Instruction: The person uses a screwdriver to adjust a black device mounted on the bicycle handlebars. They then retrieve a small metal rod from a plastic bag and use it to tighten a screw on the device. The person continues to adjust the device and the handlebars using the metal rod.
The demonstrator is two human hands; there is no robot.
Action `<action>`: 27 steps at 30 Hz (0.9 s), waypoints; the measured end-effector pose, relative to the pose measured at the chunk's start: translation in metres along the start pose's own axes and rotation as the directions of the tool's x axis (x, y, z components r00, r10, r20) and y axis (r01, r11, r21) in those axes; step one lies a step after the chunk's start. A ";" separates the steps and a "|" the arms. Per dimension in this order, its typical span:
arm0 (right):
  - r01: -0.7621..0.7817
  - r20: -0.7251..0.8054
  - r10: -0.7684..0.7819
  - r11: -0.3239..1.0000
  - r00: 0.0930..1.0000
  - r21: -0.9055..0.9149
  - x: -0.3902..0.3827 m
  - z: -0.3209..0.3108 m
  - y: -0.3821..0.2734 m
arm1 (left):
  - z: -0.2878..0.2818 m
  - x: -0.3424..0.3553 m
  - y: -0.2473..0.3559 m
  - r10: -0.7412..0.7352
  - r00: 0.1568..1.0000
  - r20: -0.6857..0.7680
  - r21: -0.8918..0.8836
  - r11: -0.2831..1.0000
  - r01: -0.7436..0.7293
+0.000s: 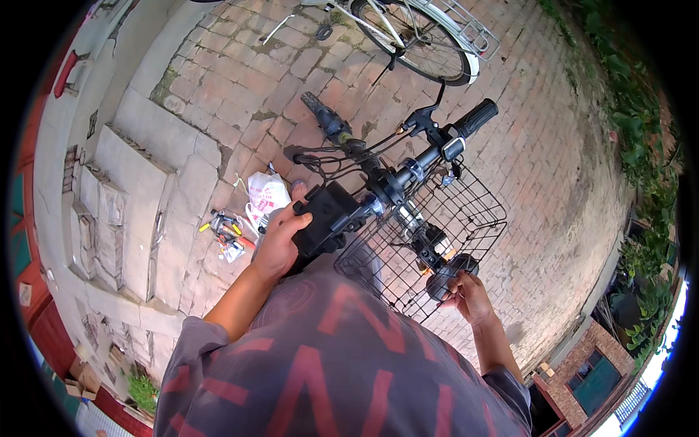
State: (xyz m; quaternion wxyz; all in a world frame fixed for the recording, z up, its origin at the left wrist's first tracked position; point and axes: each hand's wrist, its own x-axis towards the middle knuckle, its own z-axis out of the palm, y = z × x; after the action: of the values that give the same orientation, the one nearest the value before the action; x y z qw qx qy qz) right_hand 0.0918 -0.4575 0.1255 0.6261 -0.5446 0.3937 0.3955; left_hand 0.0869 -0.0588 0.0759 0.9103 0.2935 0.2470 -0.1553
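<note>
A bicycle handlebar point(419, 162) slants in front of me, with a black rubber grip point(477, 118), a brake lever point(421, 120) and black cables. My left hand point(280, 237) is closed on the edge of a black boxy part point(326, 218) at the near end of the bar, thumb on top. Lower right, my right hand point(470, 297) pinches the rim of a round black part point(442, 282) that looks like a lamp. A dark and silver fitting point(431, 242) sits just above it. The fingertips beneath the round part are partly hidden.
A black wire basket point(484, 206) lies under the bar. Left of the bike are a white plastic bag point(267, 191) and several loose tools point(227, 227). A white bicycle point(429, 36) stands at the far side. Concrete steps point(131, 189) rise on the left; leafy plants point(630, 124) line the right.
</note>
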 end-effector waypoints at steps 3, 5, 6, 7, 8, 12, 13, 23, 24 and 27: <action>0.029 -0.012 -0.027 0.991 1.000 0.133 -0.004 -0.001 0.041 | -0.005 -0.002 0.000 -0.077 0.997 0.009 0.040 0.996 0.077; 0.041 -0.047 -0.032 0.979 0.998 0.201 -0.005 0.002 0.063 | -0.006 0.000 0.001 -0.124 0.992 0.026 0.085 0.989 0.121; 0.051 -0.063 -0.038 0.974 0.997 0.223 -0.006 0.005 0.071 | -0.007 0.000 0.000 -0.132 0.991 0.022 0.100 0.987 0.130; 0.061 -0.088 -0.041 0.967 0.995 0.246 -0.010 0.006 0.081 | -0.006 0.000 -0.003 -0.148 0.989 0.020 0.113 0.983 0.145; 0.056 -0.082 -0.035 0.961 0.996 0.269 -0.009 0.005 0.092 | -0.007 -0.001 -0.005 -0.168 0.985 0.030 0.121 0.979 0.163; 0.033 -0.103 -0.003 0.958 0.995 0.284 -0.018 0.006 0.105 | -0.005 -0.003 -0.014 -0.193 0.979 0.070 0.147 0.972 0.182; 0.036 -0.108 -0.005 0.956 0.994 0.292 -0.018 0.003 0.109 | -0.002 -0.005 -0.017 -0.173 0.983 0.069 0.131 0.978 0.163; 0.126 -0.014 -0.126 0.979 0.992 0.162 -0.004 -0.015 0.147 | -0.021 -0.043 -0.062 0.080 0.997 0.012 0.098 0.992 -0.080; 0.121 0.003 -0.123 0.979 0.992 0.163 -0.001 -0.015 0.147 | -0.021 -0.047 -0.064 0.090 0.996 0.020 0.070 0.993 -0.091; 0.135 0.045 -0.143 0.978 0.989 0.157 0.001 -0.017 0.146 | -0.012 -0.053 -0.077 0.140 0.990 0.033 0.054 0.988 -0.142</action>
State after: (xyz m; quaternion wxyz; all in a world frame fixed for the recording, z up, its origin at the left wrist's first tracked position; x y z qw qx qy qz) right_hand -0.0436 -0.4609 0.0692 0.7031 -0.5096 0.3663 0.3344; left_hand 0.0062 -0.1037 0.0607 0.9140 0.3333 0.2079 -0.1018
